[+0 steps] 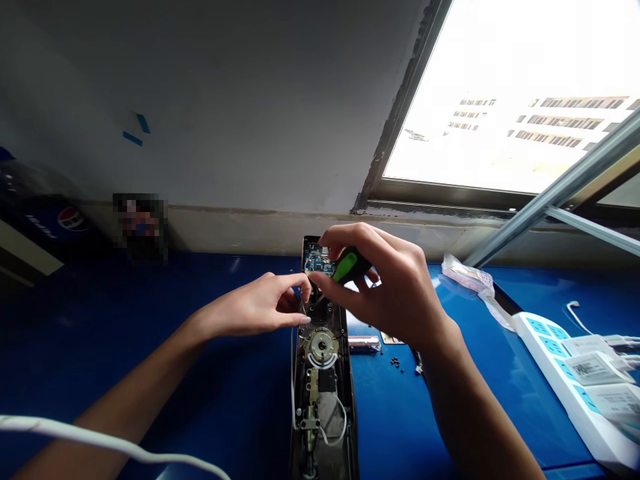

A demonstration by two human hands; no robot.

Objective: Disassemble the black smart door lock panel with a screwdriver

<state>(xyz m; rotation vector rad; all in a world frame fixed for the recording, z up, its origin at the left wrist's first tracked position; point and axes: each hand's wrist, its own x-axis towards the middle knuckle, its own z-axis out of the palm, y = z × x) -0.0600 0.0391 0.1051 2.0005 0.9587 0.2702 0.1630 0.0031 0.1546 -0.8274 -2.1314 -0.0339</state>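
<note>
An opened long black device that looks like an electronic door lock (pixel 327 400) lies lengthwise before me, its inside facing up. Near its far end sits a blue circuit board (pixel 319 261); closer to me are a round metal hub (pixel 323 345) and a looped white wire (pixel 344 420). My right hand (pixel 395 287) is closed around the green and black handle of a screwdriver (pixel 346 265) above the upper part of the lock. The screwdriver's tip is hard to make out. With bent fingers and thumb, my left hand (pixel 265 303) grips the lock's left edge, just past the hub.
Several small black screws (pixel 397 363) and a pinkish wrapped cylinder (pixel 364 344) lie right of the lock on the blue table (pixel 240 413). Farther right are a plastic packet (pixel 466 273) and a power strip (pixel 545 353) with plugged-in chargers. A white cable (pixel 115 443) crosses the lower left.
</note>
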